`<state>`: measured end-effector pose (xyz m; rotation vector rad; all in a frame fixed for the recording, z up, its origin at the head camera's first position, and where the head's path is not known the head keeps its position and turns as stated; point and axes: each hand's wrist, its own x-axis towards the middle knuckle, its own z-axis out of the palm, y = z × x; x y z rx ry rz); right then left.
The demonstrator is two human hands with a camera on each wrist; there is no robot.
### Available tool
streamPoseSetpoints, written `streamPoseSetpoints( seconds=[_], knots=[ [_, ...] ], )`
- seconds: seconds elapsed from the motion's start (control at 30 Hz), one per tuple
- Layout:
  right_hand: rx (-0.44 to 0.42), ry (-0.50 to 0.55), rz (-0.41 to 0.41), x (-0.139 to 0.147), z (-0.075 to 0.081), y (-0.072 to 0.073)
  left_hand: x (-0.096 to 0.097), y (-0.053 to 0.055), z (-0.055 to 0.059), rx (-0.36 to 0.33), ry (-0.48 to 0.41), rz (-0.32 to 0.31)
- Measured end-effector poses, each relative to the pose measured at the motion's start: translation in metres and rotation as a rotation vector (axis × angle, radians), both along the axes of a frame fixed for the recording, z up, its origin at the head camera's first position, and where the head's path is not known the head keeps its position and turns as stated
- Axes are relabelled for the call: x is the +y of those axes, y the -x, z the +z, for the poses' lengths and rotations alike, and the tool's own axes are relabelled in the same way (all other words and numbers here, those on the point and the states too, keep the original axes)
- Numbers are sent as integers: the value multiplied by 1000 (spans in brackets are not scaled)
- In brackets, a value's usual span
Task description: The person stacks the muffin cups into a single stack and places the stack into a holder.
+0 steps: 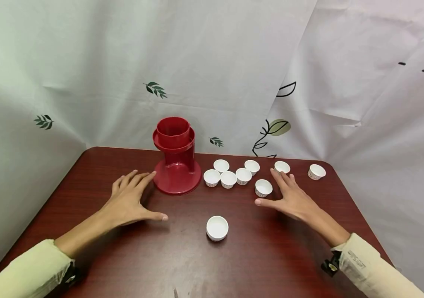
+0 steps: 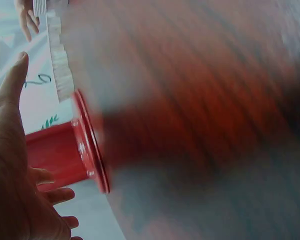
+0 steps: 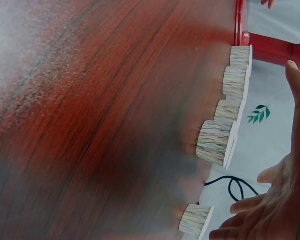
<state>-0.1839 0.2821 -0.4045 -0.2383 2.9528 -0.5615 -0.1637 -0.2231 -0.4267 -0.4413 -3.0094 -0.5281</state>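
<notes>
Plainly, a dark red bench (image 1: 182, 265) before a pale sheet (image 1: 223, 54)

The bench has a glossy, wood-grained top with rounded far corners. Creased sheet hangs behind it and along both sides, printed with green sprigs and black-outlined leaves.

The left hand (image 1: 130, 203) is released, its fingers spread beside the red stand (image 1: 176, 180), which stands upright near the far edge. The right hand (image 1: 290, 199) is released too, thumb and fingers apart around the near side of a white cup (image 1: 263, 188). Five more cups (image 1: 228, 180) cluster between that one and the stand; another (image 1: 316, 172) sits near the far right corner, and a lone pile (image 1: 217, 228) lies nearer the person, between the hands.

The right fingertips partly cover one cup (image 1: 282, 167); whether they touch it is unclear, as is whether the left index meets the stand's base. How many cups are in the pile cannot be told. Both sleeves (image 1: 375, 265) run out of frame. In the left wrist view the bench blurs and the hand hides part of the stand; the right wrist view crops the stand at its edge.
</notes>
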Motion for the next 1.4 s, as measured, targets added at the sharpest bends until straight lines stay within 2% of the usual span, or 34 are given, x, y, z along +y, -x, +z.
streamPoseSetpoints(
  seconds=[0.27,0.43,0.57,0.83,0.93,1.17,1.4],
  knots=[
    [-28,5,-4,-6,0,3,22,-4,-15,41,-16,-62],
    [-21,4,15,-9,-1,7,37,-11,-23,28,-55,-91],
    [-11,-1,37,-10,-1,10,48,-16,-24,11,-105,-109],
    [-14,20,60,-11,0,14,76,-19,-19,45,-227,-180],
    [-12,53,76,-11,0,16,86,-21,-17,11,-289,-205],
    [1,96,96,-13,-3,22,107,-23,-11,-148,-437,-208],
    [11,104,107,-14,-4,26,122,-23,-11,-184,-514,-276]
  ],
)
